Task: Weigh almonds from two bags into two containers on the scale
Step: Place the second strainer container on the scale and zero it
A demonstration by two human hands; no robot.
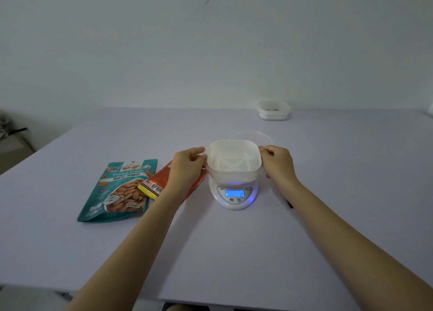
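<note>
1. White container (234,157) is sitting on the scale (234,197), between the two hands.
2. Left hand (187,167) is gripping its left rim with curled fingers; right hand (278,163) is gripping the right rim likewise.
3. Teal almond bag (117,191) is lying flat, left of the left hand; orange bag (162,176) is lying partly under that wrist.
4. Second container (273,110) is standing well beyond the right hand.
</note>
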